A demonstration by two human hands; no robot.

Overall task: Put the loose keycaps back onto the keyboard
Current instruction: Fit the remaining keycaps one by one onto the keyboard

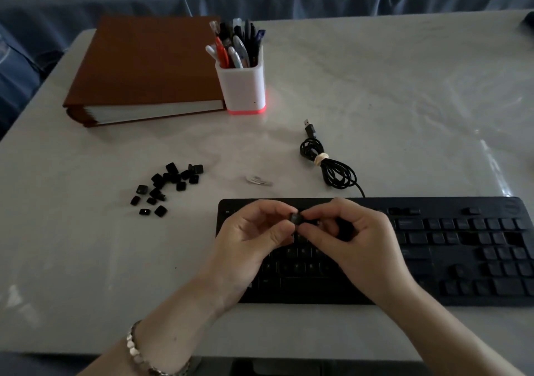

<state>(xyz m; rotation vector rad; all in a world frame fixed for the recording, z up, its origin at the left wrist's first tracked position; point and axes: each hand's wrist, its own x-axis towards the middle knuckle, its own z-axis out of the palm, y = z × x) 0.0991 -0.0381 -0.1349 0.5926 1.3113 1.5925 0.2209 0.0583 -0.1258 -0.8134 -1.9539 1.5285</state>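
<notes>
A black keyboard point(433, 248) lies along the near edge of the table, with dark gaps where several keys are off. Above its left half, my left hand point(248, 242) and my right hand point(355, 240) meet fingertip to fingertip. Between them they pinch one small black keycap point(295, 219), held just over the upper key rows. A pile of several loose black keycaps point(167, 185) sits on the table to the left of the keyboard, apart from both hands.
The keyboard's coiled black USB cable point(326, 161) lies behind it. A white pen holder point(244, 86) full of pens and a brown binder point(144, 69) stand at the back left. A small silvery key puller point(258, 180) lies between pile and cable.
</notes>
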